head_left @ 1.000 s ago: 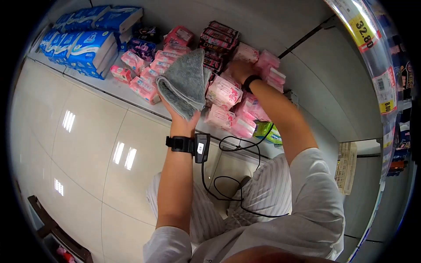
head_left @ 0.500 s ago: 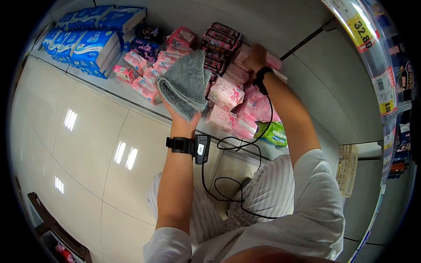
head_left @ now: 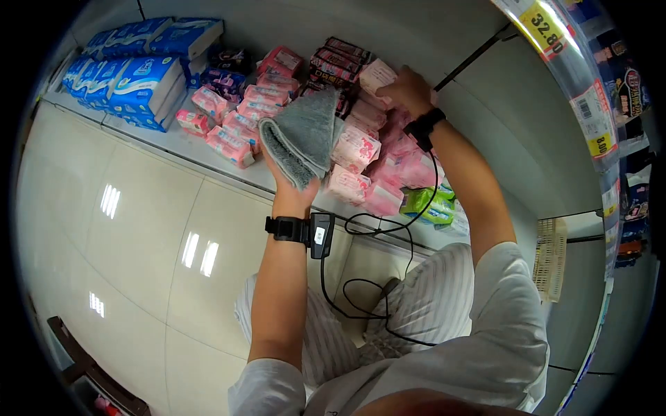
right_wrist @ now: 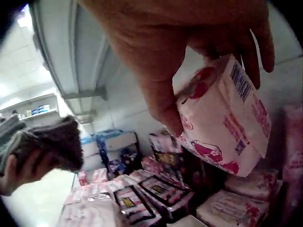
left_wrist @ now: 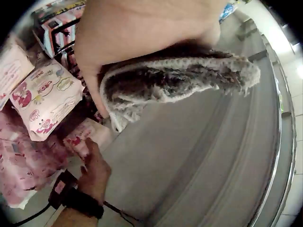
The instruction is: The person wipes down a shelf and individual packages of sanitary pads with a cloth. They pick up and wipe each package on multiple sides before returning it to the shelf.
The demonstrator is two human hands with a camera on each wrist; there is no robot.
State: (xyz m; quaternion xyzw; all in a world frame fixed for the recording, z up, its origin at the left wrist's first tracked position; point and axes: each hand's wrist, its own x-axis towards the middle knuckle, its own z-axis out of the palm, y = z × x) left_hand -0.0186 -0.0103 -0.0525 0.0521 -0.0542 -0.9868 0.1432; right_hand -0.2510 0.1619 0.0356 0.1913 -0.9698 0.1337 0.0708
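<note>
My left hand [head_left: 295, 193] holds a folded grey cloth [head_left: 305, 135] over the front of the shelf. In the left wrist view the thumb lies along one side of the cloth [left_wrist: 156, 85]. My right hand [head_left: 411, 91] grips a pink-and-white packet of sanitary pads [head_left: 378, 75] at the back of the shelf. Thumb and fingers are on opposite sides of that packet [right_wrist: 227, 123] in the right wrist view, where it is tilted above other packets. Stacked pink packets [head_left: 355, 147] stand between the hands, beside black-and-pink packets [head_left: 336, 62].
Blue tissue packs [head_left: 142, 80] fill the shelf's left end. A green pack [head_left: 427, 204] lies at the right front. Black cable [head_left: 371, 317] loops from the wrists over the lap. The upper shelf's price-tag edge [head_left: 583, 97] curves along the right; a cream basket [head_left: 549, 260] stands below.
My right hand has moved from among the pink packets toward the back right, and a packet now shows in its grip. The left hand keeps holding the cloth, nearly still.
</note>
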